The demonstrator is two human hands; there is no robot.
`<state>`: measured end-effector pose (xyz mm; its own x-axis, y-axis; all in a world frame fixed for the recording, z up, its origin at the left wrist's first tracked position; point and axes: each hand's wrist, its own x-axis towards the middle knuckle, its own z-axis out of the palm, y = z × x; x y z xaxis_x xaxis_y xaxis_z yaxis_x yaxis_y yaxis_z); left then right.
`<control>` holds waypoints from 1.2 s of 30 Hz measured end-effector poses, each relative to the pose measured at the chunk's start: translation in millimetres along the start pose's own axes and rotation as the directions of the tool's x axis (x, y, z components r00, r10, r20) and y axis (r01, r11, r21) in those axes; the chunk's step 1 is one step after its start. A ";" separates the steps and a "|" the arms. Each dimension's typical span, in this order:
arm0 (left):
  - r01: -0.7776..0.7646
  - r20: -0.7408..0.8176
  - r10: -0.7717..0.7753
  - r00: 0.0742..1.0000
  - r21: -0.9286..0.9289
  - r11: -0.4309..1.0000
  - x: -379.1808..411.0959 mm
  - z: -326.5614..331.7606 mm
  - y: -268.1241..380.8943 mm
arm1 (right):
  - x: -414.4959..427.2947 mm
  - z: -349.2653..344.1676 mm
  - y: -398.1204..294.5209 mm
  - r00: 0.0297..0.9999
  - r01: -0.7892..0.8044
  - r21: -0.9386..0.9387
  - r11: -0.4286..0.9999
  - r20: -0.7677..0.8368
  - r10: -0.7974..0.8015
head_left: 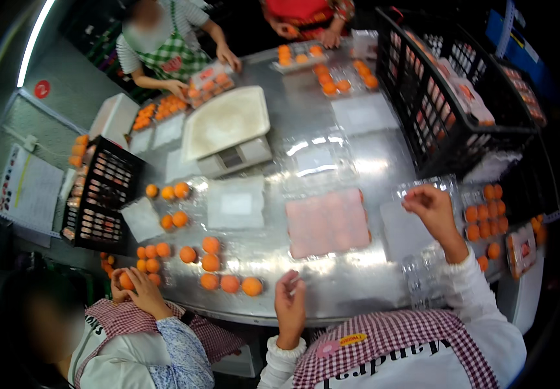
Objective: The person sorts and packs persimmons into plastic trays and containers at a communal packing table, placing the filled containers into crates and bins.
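Note:
My left hand hovers at the near table edge, palm up with fingers loosely curled; nothing shows in it. In front of it lies a clear plastic tray of orange fruit covered by a translucent pink sheet; a few fruits show at its right side. My right hand is raised over a white sheet, thumb and fingertips close together. Whether something thin is between them cannot be told. Behind that hand is a clear plastic tray, and below it lie more clear plastic trays.
A black crate with packed fruit stands at right, another crate at left. A scale sits mid-table. Loose oranges lie left of my left hand. A co-worker's hands hold an orange; two people work across the table.

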<state>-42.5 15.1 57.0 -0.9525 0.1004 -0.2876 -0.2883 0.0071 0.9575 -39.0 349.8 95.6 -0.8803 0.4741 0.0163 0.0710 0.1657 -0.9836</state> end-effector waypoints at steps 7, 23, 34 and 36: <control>-0.028 -0.131 0.058 0.990 0.218 0.976 -20.2 -14.5 -27.3 | 39.6 23.6 -5.6 0.983 -0.078 -0.446 0.892 0.112 0.143; 0.246 -0.097 -0.311 0.945 -0.413 0.877 24.0 9.6 -28.8 | 124.3 90.0 59.6 0.948 0.103 -0.537 0.837 0.309 0.081; 0.247 -0.090 -0.313 0.945 -0.428 0.869 57.9 9.4 -32.4 | 95.3 86.1 68.9 0.940 -0.152 -0.467 0.871 0.205 0.273; 0.272 -0.082 -0.336 0.938 -0.424 0.864 64.0 6.6 -33.7 | 105.5 91.8 77.7 0.945 -0.232 -0.366 0.901 0.136 0.299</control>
<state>-93.1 27.8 6.5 -0.8052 0.0101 -0.5930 -0.5495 -0.3888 0.7395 -169.3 333.3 4.5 -0.8743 0.3795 -0.3027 0.4400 0.3558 -0.8245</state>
